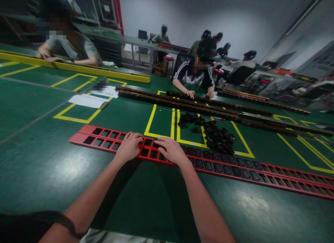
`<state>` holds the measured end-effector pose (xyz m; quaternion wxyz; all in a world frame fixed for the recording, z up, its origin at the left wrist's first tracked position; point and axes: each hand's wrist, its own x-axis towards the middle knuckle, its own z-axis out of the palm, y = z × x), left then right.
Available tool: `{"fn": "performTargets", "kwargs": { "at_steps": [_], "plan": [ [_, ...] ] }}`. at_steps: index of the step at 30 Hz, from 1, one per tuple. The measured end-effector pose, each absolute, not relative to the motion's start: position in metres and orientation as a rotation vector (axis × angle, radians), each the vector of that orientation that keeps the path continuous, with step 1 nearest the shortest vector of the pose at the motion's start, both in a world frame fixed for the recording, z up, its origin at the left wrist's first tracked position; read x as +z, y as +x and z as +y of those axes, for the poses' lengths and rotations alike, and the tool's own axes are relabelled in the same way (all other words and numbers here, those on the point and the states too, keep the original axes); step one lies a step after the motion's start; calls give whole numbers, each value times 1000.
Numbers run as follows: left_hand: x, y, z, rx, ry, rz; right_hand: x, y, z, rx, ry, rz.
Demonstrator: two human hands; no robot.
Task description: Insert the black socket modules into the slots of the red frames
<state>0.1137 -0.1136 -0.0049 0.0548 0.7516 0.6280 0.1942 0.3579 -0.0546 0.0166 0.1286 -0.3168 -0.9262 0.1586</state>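
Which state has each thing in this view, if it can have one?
Left hand: fingers bent, on the red slotted frame
Right hand: resting on the same frame
Red slotted frame: lying flat, partly filled
Black inserts: seated in the frame
Black parts: loose, heaped
White paper: lying on the table
Yellow rail: lying lengthwise

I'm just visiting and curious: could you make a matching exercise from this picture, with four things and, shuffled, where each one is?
Things
1. Long red framework with rectangular openings
2. Heap of small black parts
3. White paper sheets
4. Long straight yellow bar

Places
A. Toward the picture's left, between the bar and the framework
B. In front of the co-worker in grey, upper left
C. Under the camera wearer's left hand and right hand
D. Just beyond the framework, right of both hands

Pairs: 1-C, 2-D, 3-A, 4-B
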Motion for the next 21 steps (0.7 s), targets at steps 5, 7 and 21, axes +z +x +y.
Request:
{"fn": "performTargets", "kwargs": {
  "at_steps": [5,7,21],
  "plan": [
    [-4,114,-114,583,2282,1917,14,356,-54,461,-1136,-2554],
    [-5,113,-114,583,2285,1920,12,356,-53,410,-1260,-2500],
    [-4,113,-113,587,2267,1899,-10,359,-38,301,-1473,-2275]
  ]
}}
